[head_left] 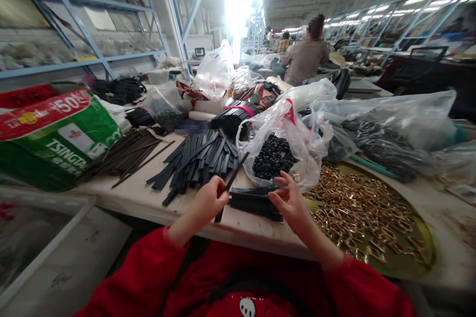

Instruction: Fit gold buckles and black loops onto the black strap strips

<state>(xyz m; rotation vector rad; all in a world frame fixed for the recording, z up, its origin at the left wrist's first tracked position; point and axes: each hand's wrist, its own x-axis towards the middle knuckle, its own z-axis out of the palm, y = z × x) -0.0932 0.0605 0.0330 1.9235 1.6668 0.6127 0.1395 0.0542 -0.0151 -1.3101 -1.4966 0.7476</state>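
My left hand (208,201) is closed round a thin black strap (233,178) that slants up to the right. My right hand (290,198) pinches something small that I cannot make out, just above a short stack of black straps (256,203) lying at the table's near edge. Behind my left hand a loose heap of black straps (197,161) fans out. A clear plastic bag holding black rings (273,156) sits just beyond my right hand. A wide gold tray (427,252) heaped with gold metal buckles (357,208) lies to my right. My sleeves are red.
A green and red carton (55,133) stands at the left beside thin dark strips (126,156). Clear bags of dark parts (390,129) crowd the right and back. Blue metal shelving (74,25) lines the left wall. A person in brown (305,57) sits further back.
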